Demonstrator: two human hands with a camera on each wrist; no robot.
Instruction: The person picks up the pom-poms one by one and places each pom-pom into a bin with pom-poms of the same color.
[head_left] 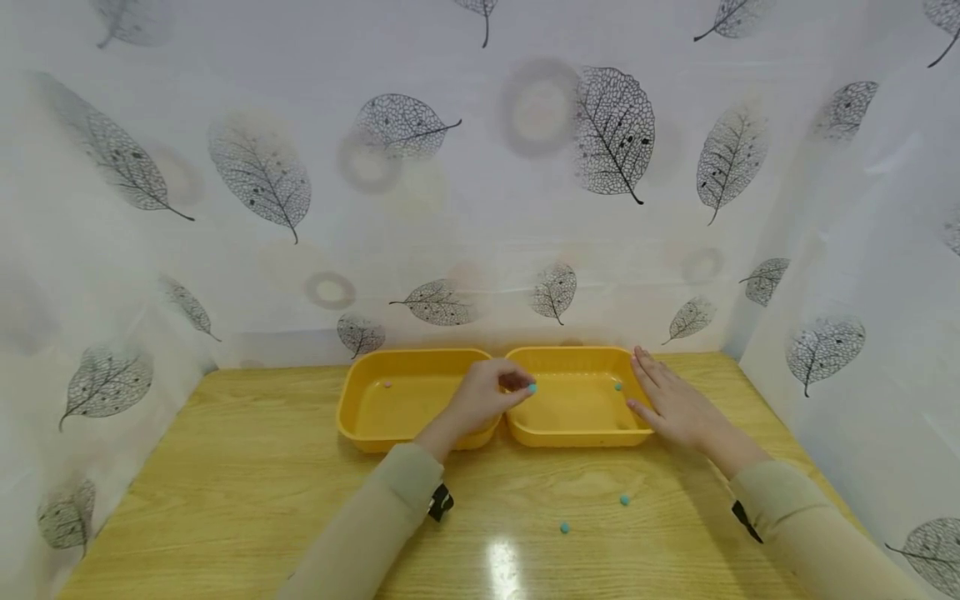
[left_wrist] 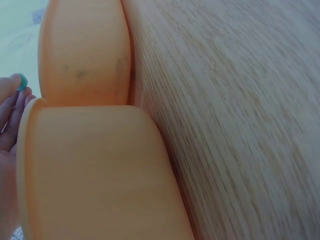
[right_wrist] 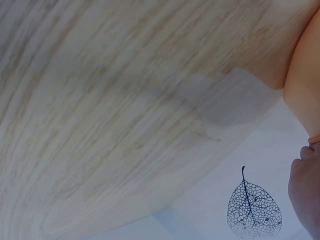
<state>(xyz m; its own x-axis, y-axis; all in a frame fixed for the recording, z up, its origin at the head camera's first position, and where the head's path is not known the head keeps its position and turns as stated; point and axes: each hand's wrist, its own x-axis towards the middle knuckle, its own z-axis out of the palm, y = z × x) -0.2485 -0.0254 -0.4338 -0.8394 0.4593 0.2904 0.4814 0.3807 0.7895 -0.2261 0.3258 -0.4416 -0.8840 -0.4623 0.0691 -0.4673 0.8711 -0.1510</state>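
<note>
Between thumb and fingers my left hand (head_left: 487,390) pinches a small blue-green ball (head_left: 532,388), held over the near left side of the right yellow tray (head_left: 577,438). In the left wrist view the same ball (left_wrist: 21,81) shows at the fingertips, above the trays' rims. My right hand (head_left: 678,410) lies with straight fingers on the right rim of that tray. Inside it, near the right wall, is another blue-green ball (head_left: 618,387). The left yellow tray (head_left: 367,437) holds a small pink ball (head_left: 387,384); my left wrist passes over its right end.
Two blue-green balls, one nearer the middle (head_left: 565,527) and one farther right (head_left: 624,500), lie on the wooden table (head_left: 225,483) in front of the right tray. A leaf-patterned curtain (head_left: 480,217) hangs behind the trays and along both sides.
</note>
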